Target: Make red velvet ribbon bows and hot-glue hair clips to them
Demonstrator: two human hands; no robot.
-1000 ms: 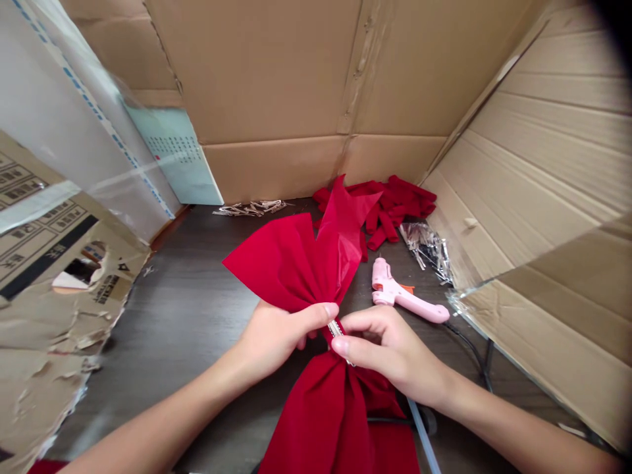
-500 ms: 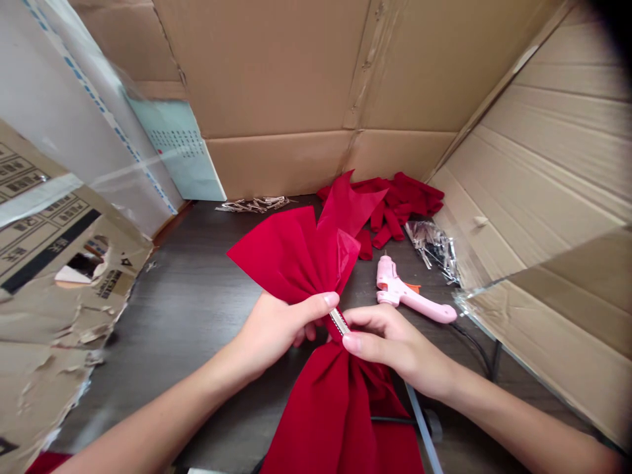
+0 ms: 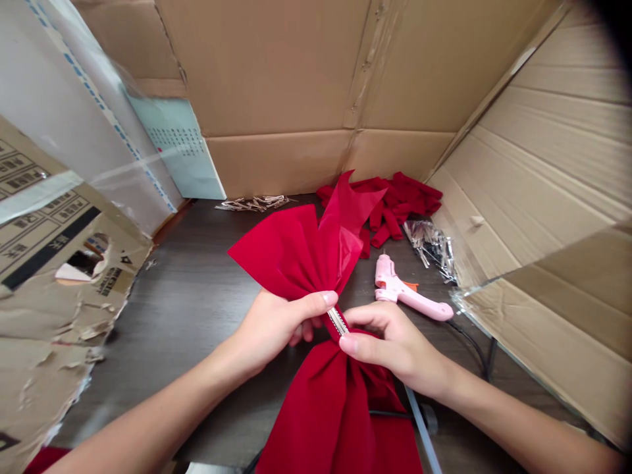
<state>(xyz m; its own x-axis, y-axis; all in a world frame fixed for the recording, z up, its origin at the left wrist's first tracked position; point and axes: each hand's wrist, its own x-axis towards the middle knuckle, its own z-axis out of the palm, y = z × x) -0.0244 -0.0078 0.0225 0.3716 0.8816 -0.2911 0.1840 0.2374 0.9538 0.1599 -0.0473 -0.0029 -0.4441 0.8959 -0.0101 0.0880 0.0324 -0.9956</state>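
A large red fabric bow (image 3: 316, 408) spans the middle of the view, gathered at its centre, with one loop fanned out at the top and another toward me. Across the gathered centre lies a silver metal hair clip (image 3: 338, 322). My left hand (image 3: 291, 319) pinches the bow just above the clip, thumb on top and fingers beneath. From the other side my right hand (image 3: 390, 339) grips the centre, its thumb at the clip's lower end. The fingers behind the fabric are partly hidden.
A pink glue gun (image 3: 409, 293) with a cord lies to the right. Behind it are a bag of metal clips (image 3: 432, 247) and a pile of red fabric pieces (image 3: 407, 201). Loose clips (image 3: 257, 203) lie at the back. Cardboard walls (image 3: 276, 72) enclose the dark table (image 3: 197, 276).
Both hands keep their hold on the bow and clip, with barely any movement. The view has shifted very slightly.
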